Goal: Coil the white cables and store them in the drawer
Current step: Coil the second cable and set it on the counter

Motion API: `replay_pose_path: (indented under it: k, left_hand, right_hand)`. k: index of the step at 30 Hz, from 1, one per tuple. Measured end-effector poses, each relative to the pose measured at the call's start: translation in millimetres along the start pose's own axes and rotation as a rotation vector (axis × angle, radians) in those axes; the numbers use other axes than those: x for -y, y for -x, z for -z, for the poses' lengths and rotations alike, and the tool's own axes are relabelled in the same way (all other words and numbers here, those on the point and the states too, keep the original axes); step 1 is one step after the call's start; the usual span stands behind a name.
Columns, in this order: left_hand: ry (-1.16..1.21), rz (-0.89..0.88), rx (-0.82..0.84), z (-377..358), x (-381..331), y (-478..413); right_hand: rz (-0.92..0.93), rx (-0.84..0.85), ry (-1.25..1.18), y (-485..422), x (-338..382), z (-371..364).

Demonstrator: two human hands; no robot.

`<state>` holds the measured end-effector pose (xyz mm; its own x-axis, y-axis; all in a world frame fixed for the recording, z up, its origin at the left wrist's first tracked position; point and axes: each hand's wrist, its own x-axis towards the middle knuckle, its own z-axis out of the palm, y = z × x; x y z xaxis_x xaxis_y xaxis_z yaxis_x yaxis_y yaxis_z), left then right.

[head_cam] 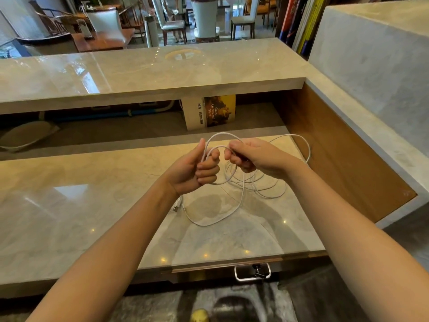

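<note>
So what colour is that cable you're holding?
White. The cable shows best in the head view.

Over the pale marble desktop (92,205), the thin white cable (219,133) spans my left hand (195,168) and right hand (250,156); loops right, plug (177,206) perhaps left.

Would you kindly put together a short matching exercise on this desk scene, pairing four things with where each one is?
Things:
1 book
2 drawer handle
3 cable plug
4 cable loop

Places:
a lying on the desk top
b held up by the left hand and right hand
c standing under the raised counter
d below the desk's front edge

Pairs: 1-c; 2-d; 3-a; 4-b
</note>
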<state>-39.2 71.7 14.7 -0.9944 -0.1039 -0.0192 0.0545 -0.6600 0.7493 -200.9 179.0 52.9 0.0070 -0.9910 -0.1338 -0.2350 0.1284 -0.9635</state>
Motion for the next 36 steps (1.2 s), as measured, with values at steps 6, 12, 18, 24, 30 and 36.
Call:
replay_pose_path:
  k: [6,12,18,24,30,36]
  left_hand:
    - [-0.093,-0.126,-0.077,-1.2,1.0,2.0]
    - [0.091,-0.164,-0.165,2.3,-15.2,14.7]
    - [0.405,-0.322,-0.122,8.9,-35.0,24.4]
    - [-0.106,-0.454,-0.499,-9.6,-27.1,5.0]
    - [-1.127,-0.163,-0.702,-14.6,-11.3,0.7]
    - [-0.377,-0.041,-0.275,-13.4,-14.8,14.1]
  right_hand:
    - [0.015,-0.041,-0.217,1.6,-0.9,10.6]
    - [0.029,-0.222,-0.028,12.6,-2.0,34.3]
    - [-0.031,-0.357,0.464,12.9,-42.6,39.5]
    - [0.028,-0.198,1.04,-4.8,-40.6,-29.0]
    - [0.356,-0.352,1.053,-3.4,15.9,-37.3]
    - [0.253,-0.478,0.872,-10.9,22.8,5.0]
